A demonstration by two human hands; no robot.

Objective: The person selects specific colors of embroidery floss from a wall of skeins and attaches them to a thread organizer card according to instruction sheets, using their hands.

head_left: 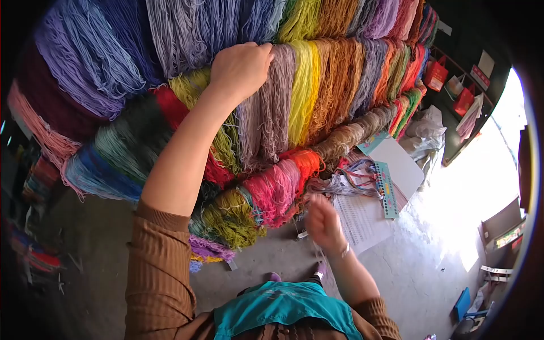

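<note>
Rows of coloured thread hanks hang side by side on a rack in front of me. My left hand (242, 67) is closed at the top of a greyish-mauve thread hank (276, 107), its fingertips mostly hidden. Beside that hank hangs yellow thread (303, 90), then brown thread (338, 90). Lower down, my right hand (324, 222) is in front of my body, smeared by motion, with its fingers seemingly curled. It is nearest to the pink thread bundle (273, 192) and a printed sheet (360, 224). Whether it holds anything is not clear.
A teal punched card (386, 190) with thread strands attached lies on the papers, beside a white board (396, 161). Red bags (436, 75) hang at the right wall. A clear plastic bag (426, 130) sits below them. Grey floor (419, 272) shows around my feet.
</note>
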